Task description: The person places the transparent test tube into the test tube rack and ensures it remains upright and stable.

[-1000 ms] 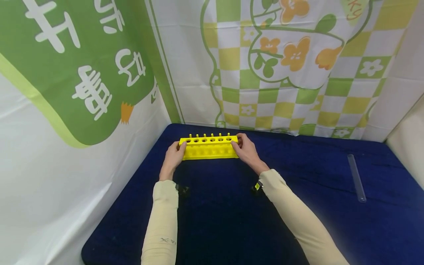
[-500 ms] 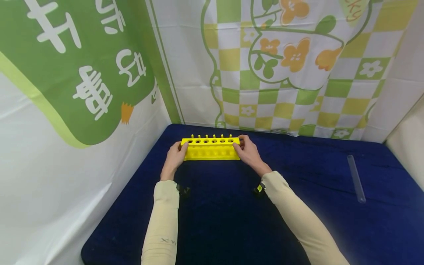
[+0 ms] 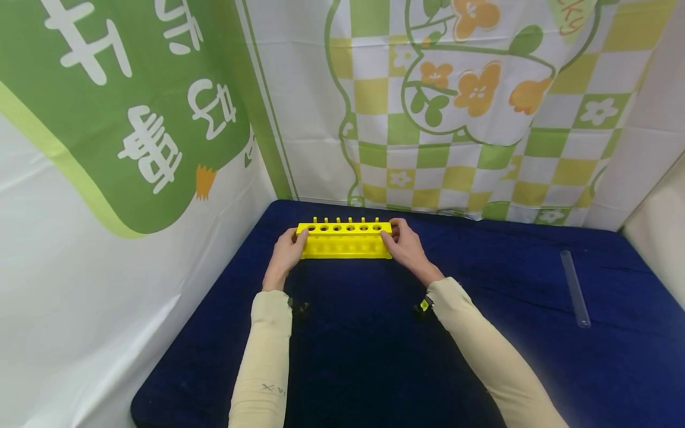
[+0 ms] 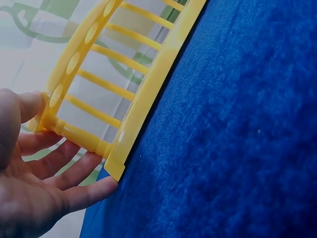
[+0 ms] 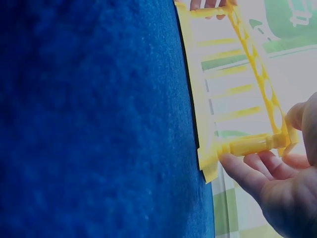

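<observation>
A yellow test tube rack (image 3: 346,246) with a row of round holes along its top and upright pegs behind them stands near the back of the dark blue table. My left hand (image 3: 286,252) grips its left end, thumb at the top plate and fingers around the end post, as the left wrist view shows of the rack (image 4: 143,119) and hand (image 4: 44,173). At the opposite end my right hand (image 3: 409,246) holds on the same way; in the right wrist view its fingers (image 5: 247,176) lie against the end post. No tubes stand in the holes.
A clear test tube (image 3: 575,288) lies on the blue tablecloth (image 3: 364,345) to the right, away from both hands. Printed cloth hangings (image 3: 396,178) enclose the table behind and on the left.
The rack has slid a little to the right, with both hands holding its ends throughout. The clear tube has stayed where it was.
</observation>
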A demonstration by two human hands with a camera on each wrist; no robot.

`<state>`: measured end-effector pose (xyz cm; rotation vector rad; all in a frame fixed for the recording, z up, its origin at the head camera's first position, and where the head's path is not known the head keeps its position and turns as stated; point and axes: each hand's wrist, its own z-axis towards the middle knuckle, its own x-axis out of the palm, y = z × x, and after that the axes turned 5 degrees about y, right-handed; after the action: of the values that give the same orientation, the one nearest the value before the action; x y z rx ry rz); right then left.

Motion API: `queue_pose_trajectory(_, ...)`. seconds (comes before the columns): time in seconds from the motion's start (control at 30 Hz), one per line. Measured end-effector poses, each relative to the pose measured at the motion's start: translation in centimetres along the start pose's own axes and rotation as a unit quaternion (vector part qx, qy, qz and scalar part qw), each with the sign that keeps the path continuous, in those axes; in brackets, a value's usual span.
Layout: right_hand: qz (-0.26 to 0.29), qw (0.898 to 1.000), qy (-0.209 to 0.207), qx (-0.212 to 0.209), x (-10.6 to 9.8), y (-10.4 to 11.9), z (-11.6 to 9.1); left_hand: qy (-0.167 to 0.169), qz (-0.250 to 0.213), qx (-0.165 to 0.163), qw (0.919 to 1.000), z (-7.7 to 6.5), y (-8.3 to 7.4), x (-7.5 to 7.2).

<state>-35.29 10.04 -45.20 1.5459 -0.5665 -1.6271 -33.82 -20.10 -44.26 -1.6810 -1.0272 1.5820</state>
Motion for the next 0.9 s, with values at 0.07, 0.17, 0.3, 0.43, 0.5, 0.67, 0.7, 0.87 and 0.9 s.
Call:
queue_pose_trajectory(0.07,0.001,1.000,0.000,0.000,-0.1,-0.1,-0.1,0.001,-0.002,0.000,1.0000,0.1,0.0,0.1)
queue_pose_trajectory(0.17,0.003,1.000,0.002,0.002,-0.3,-0.2,-0.2,0.004,0.000,0.003,1.0000,0.2,-0.1,0.2)
queue_pose_trajectory(0.3,0.005,1.000,0.000,0.001,-0.5,-0.2,-0.3,0.005,-0.002,0.008,1.0000,0.2,-0.3,0.4)
queue_pose_trajectory(0.43,0.005,1.000,-0.004,0.002,-0.7,-0.4,-0.4,0.007,-0.001,0.010,0.9999,0.3,-0.4,0.6)
queue_pose_trajectory(0.5,0.004,1.000,-0.004,0.004,-0.8,-0.4,-0.5,0.007,0.003,0.009,0.9999,0.3,-0.4,0.7)
queue_pose_trajectory(0.67,0.004,1.000,-0.006,0.007,-1.0,-0.5,-0.8,0.009,0.008,0.012,0.9999,0.3,-0.5,1.0)
queue_pose_trajectory(0.7,0.006,1.000,-0.007,0.008,-1.0,-0.6,-0.9,0.009,0.009,0.014,0.9998,0.2,-0.5,1.0)
queue_pose_trajectory(0.87,0.006,1.000,-0.006,0.011,-1.1,-0.7,-1.1,0.009,0.004,0.022,0.9997,0.1,-0.4,1.3)
queue_pose_trajectory(0.9,0.005,1.000,-0.006,0.011,-1.1,-0.7,-1.2,0.010,0.003,0.021,0.9997,0.0,-0.4,1.4)
